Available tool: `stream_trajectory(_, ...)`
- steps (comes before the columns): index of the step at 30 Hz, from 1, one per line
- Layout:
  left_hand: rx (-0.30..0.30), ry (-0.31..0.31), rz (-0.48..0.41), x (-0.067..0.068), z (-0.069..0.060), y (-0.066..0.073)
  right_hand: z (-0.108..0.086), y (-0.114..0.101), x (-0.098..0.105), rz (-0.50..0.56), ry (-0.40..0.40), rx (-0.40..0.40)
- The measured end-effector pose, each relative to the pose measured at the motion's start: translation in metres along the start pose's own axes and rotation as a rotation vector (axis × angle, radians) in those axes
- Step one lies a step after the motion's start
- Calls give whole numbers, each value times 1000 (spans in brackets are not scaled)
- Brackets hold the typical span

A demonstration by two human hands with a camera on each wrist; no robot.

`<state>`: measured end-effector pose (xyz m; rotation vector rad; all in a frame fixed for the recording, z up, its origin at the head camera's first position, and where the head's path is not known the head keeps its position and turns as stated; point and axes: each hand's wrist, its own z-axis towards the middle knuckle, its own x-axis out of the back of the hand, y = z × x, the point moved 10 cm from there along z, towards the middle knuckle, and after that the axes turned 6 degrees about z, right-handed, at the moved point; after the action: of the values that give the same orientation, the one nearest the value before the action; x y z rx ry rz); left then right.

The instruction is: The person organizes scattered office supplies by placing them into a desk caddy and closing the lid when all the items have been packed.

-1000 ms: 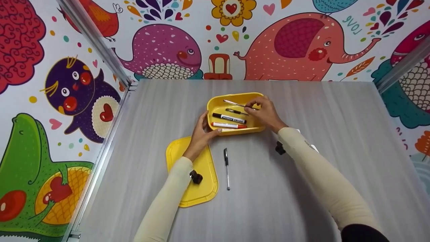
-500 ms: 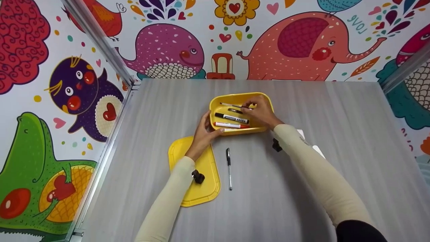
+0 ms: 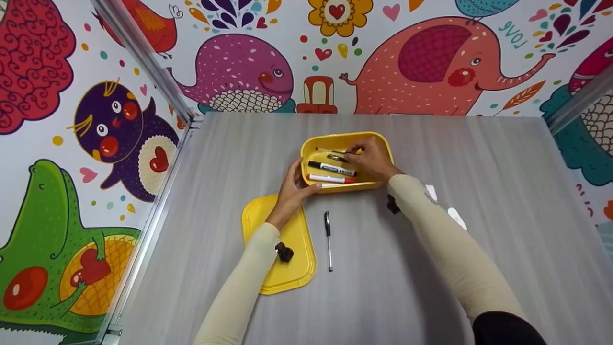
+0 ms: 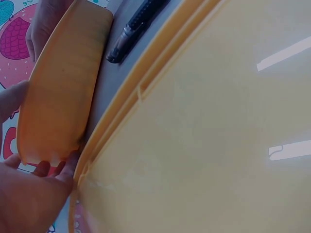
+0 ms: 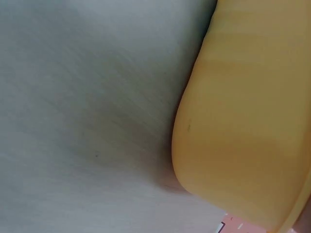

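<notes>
Pen [image 3: 329, 151] lower in far part of box [image 3: 330, 142] than before, markers [image 3: 331, 168] nearer inside, lid [image 3: 300, 262] and loose pen [image 3: 328, 239] on near worktop [image 3: 383, 273], right fingers [image 3: 360, 143] pinching pen, left fingers [image 3: 292, 171] gripping box's left end

Yellow box [image 3: 352, 188]: open-topped, rounded corners, upright, long side facing me, left end held by my left hand [image 3: 290, 192]. Slim pen [image 3: 329, 151]: slanting inside box's far half, one end pinched in my right hand [image 3: 372, 157]; can't tell if touching bottom.
</notes>
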<state>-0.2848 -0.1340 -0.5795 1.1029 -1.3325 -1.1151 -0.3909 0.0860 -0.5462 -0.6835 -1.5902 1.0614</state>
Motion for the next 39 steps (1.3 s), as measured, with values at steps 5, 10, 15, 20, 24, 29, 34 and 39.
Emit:
stream_trajectory(5,4,3,4,0,0,0,3,1,-6,-49,-52,10)
stream_trajectory(10,2,2,-2,0,0,1,3,0,-8,-122,-88,45)
stream_trajectory(15,1,1,-2,-1,0,1,-1,-4,-3,-83,-78,68)
stream_trajectory(20,2,1,7,-1,-1,1,-9,-10,4,-22,-44,111)
stream_trajectory(24,3,-3,4,0,-1,0,-17,-13,10,-4,-7,139)
stream_trajectory(29,-10,-6,1,-1,0,2,-31,-15,18,27,42,195)
stream_trajectory(34,2,1,-2,0,0,1,-47,-19,21,37,54,267)
stream_trajectory(39,15,-4,-26,-1,0,-2,-61,-25,18,66,35,324)
